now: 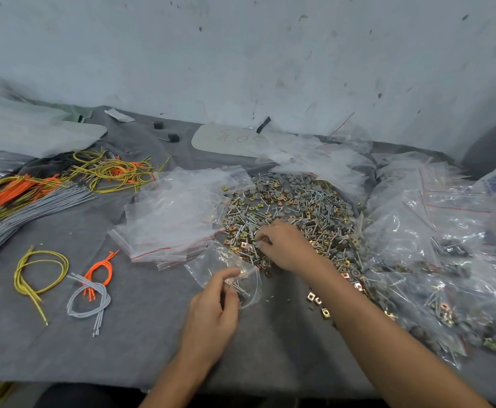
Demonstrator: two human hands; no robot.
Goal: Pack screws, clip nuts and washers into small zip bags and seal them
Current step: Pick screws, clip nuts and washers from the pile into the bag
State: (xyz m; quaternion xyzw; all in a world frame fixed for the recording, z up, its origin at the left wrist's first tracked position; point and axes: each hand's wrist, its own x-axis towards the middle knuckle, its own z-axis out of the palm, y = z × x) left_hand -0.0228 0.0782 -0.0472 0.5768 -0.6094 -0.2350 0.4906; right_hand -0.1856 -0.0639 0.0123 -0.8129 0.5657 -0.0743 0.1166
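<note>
A wide heap of screws, brass-coloured clip nuts and grey washers (pixel 293 207) lies on the grey cloth in the middle. My right hand (pixel 285 245) reaches into the heap's near edge, its fingertips curled and pinching small parts; which parts I cannot tell. My left hand (pixel 214 307) pinches the mouth of a small clear zip bag (pixel 226 260) lying just left of the heap. A few screws and a clip nut show inside that bag. A stack of empty zip bags (pixel 170 219) with red seal lines sits left of the heap.
Filled and crumpled clear bags (pixel 435 245) pile up on the right. Loose clip nuts (pixel 318 303) lie near my right forearm. Yellow, orange and grey cords (pixel 64 184) lie at left, with small cord bundles (pixel 93 293) nearer. The wall stands close behind the table.
</note>
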